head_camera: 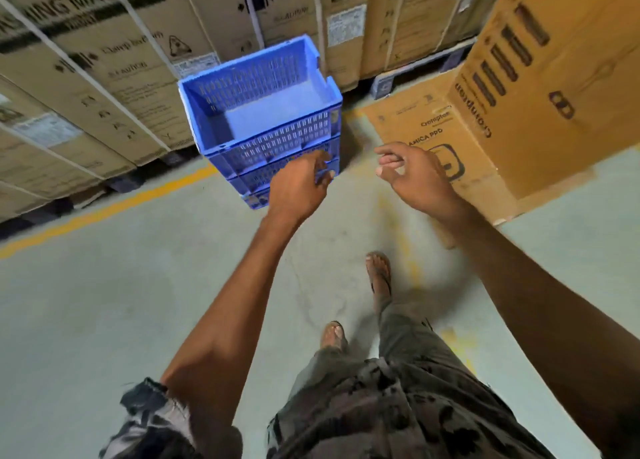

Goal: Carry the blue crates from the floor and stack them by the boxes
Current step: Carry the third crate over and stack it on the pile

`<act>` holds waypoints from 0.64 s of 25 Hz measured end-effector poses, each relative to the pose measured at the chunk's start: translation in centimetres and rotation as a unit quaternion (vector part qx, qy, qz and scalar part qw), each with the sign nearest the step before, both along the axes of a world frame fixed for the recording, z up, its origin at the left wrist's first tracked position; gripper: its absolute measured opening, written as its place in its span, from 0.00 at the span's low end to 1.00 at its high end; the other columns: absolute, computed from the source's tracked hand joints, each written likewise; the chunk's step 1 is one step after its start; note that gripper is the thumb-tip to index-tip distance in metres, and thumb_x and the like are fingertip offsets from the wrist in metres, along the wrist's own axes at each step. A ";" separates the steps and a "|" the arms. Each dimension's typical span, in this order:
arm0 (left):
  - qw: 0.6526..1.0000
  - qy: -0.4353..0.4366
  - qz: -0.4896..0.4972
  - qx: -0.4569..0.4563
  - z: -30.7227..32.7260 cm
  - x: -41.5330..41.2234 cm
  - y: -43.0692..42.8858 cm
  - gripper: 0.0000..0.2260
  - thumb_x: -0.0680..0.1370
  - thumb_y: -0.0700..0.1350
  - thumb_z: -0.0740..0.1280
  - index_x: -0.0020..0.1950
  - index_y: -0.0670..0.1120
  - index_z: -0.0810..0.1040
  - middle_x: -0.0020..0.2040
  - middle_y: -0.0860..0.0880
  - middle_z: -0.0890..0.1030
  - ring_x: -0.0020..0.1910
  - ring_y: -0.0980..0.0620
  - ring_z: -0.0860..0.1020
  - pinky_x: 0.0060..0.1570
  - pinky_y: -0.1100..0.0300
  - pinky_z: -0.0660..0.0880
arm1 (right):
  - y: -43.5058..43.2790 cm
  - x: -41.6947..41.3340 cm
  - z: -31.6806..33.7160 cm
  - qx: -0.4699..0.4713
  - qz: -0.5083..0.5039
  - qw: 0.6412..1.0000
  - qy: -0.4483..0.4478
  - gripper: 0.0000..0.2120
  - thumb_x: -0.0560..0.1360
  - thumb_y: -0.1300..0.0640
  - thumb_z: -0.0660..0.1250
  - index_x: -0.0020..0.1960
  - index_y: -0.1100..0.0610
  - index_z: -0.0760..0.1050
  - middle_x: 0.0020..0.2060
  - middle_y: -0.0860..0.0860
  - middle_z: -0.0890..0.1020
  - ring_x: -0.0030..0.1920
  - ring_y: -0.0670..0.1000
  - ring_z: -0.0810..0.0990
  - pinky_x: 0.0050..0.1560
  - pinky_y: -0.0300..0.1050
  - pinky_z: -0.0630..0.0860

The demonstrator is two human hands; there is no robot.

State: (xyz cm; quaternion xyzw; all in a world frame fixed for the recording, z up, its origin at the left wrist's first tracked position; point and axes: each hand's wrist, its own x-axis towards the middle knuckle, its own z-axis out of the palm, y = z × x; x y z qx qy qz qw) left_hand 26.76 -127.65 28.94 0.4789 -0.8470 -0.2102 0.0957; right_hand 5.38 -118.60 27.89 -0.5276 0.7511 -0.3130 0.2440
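A stack of blue perforated plastic crates (263, 112) stands on the floor in front of the cardboard boxes; the top crate is empty. My left hand (299, 181) reaches in front of the stack's near side, fingers loosely curled and holding nothing; whether it touches the crates is unclear. To the right of the stack, my right hand (412, 174) is in the air with its fingers apart, clear of the crates and empty.
Tall washing-machine cartons (86, 64) on dark pallets line the back. Large brown boxes (540, 88) stand at the right, close to my right hand. A yellow line (104, 209) runs along the grey concrete floor. My sandalled feet (379, 275) are below.
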 end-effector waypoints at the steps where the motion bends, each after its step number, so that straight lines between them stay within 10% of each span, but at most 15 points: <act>1: 0.999 -0.006 -0.026 -0.018 1.3 -0.2 2.2 0.13 0.79 0.54 0.67 0.62 0.54 0.78 0.57 0.52 0.84 0.57 0.45 0.81 0.47 0.54 0.77 | 3.5 0.5 1.0 -0.008 -0.021 1.000 -0.002 0.17 0.73 0.53 0.70 0.62 0.48 0.77 0.47 0.43 0.83 0.47 0.40 0.81 0.55 0.39 0.76; 16: 0.886 0.041 -0.460 -0.042 4.2 -16.5 47.0 0.15 0.79 0.55 0.68 0.65 0.57 0.75 0.58 0.59 0.82 0.55 0.55 0.81 0.44 0.58 0.76 | 63.0 1.5 2.4 0.061 -0.424 0.896 0.119 0.19 0.76 0.48 0.69 0.66 0.45 0.73 0.58 0.44 0.80 0.58 0.49 0.76 0.58 0.46 0.73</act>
